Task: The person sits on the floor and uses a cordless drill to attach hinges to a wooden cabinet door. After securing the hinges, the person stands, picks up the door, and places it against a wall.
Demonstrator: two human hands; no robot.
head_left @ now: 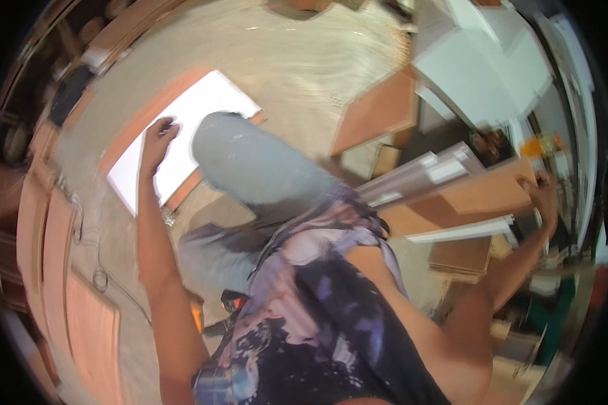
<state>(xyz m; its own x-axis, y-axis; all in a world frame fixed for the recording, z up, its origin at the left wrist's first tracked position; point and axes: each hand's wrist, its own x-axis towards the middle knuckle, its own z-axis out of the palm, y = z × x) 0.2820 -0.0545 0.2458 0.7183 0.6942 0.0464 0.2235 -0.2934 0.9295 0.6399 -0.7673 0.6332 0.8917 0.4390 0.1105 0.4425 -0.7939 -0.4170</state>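
My left hand (159,143) is over a bright white panel (206,101) on the floor at the left, its fingers loosely bent and apart with nothing visible between them. Whether it touches the panel is hard to tell. A reddish-brown board edge (138,121) shows along the panel's far side. Far out to the right, my right hand (544,192) has its fingers closed over the end of a long tan board (473,199). My bent knee in pale jeans (250,155) covers part of the white panel.
Grey panels (412,177) and a white strip (463,231) lie beside the tan board. A brown board (378,111) leans near large pale panels (486,67). An orange bottle (540,145) stands at the right. Long boards (91,324) and a thin cable (100,280) lie at the left.
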